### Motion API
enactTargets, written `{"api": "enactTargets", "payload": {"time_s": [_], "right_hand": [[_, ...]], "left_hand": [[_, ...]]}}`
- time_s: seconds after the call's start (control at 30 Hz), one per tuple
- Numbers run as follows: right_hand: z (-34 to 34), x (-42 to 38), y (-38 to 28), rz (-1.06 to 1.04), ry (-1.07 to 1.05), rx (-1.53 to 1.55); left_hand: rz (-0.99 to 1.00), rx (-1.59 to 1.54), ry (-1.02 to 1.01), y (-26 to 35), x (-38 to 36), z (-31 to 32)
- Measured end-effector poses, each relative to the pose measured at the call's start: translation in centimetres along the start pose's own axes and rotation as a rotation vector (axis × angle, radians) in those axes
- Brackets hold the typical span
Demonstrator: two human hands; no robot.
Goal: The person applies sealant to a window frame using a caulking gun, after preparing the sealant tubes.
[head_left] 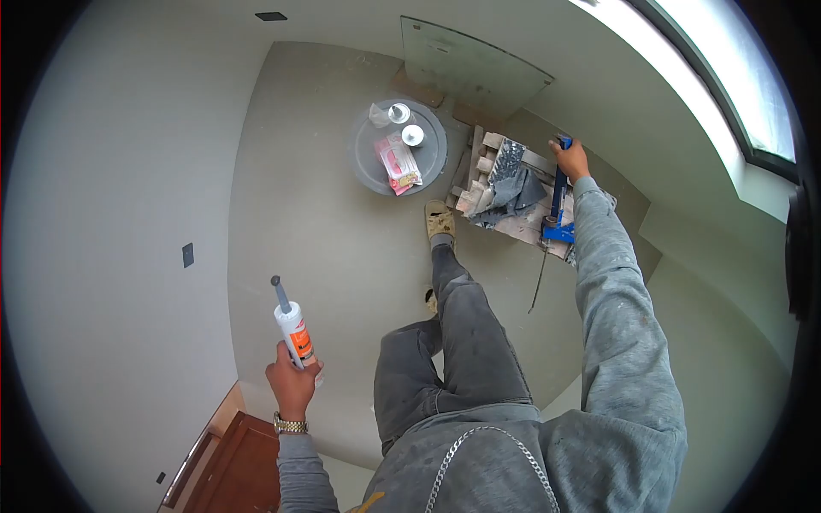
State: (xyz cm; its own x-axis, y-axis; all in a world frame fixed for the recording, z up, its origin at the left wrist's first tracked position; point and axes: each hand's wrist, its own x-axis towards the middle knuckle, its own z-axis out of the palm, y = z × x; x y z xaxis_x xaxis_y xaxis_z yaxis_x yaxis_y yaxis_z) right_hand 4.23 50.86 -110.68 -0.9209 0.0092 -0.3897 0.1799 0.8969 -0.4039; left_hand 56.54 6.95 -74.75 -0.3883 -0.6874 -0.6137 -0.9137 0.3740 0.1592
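My left hand (291, 381) is wrapped round the lower end of a white sealant cartridge (294, 327) with an orange label. Its grey nozzle points up and away from me. Out to the right, my right hand (571, 161) is closed on one end of a blue caulking gun (558, 198), whose thin rod hangs down toward the floor. Beneath the gun is a low wooden stand (523, 224) made of rough boards. A dark grey rag (513, 195) lies crumpled on top of it, close to the gun.
A round grey lid (369, 162) carries two white containers (412, 135) and a pink-and-white packet (397, 162). Behind it, a glass panel (466, 64) leans on the wall above wood blocks (419, 88). A brown door (235, 470) is at lower left; a window (735, 77) is upper right.
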Motion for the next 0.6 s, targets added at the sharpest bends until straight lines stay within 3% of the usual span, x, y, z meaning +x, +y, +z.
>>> {"api": "enactTargets", "payload": {"time_s": [0.13,0.23,0.3,0.4,0.5,0.6], "right_hand": [[-1.6,-3.8,-2.1,0.068,0.05,0.036],[-2.1,-5.1,-2.6,0.061,0.117,0.084],[-3.1,-4.9,-2.5,0.126,-0.022,0.11],[-2.7,-3.6,-2.4,0.08,0.216,0.034],[-4.9,-1.8,-5.0,0.202,0.153,-0.008],[-3.9,-1.0,-3.2,0.221,0.167,0.043]], "left_hand": [[0.264,0.135,-0.039,4.4,4.2,-1.6],[0.23,0.106,-0.078,6.2,6.2,-2.1],[0.22,0.046,-0.119,6.4,7.3,-2.2],[0.212,-0.029,-0.149,6.3,9.0,-1.8],[0.212,-0.021,-0.161,5.4,11.6,-1.6],[0.223,0.034,-0.153,3.7,13.4,-1.5]]}}
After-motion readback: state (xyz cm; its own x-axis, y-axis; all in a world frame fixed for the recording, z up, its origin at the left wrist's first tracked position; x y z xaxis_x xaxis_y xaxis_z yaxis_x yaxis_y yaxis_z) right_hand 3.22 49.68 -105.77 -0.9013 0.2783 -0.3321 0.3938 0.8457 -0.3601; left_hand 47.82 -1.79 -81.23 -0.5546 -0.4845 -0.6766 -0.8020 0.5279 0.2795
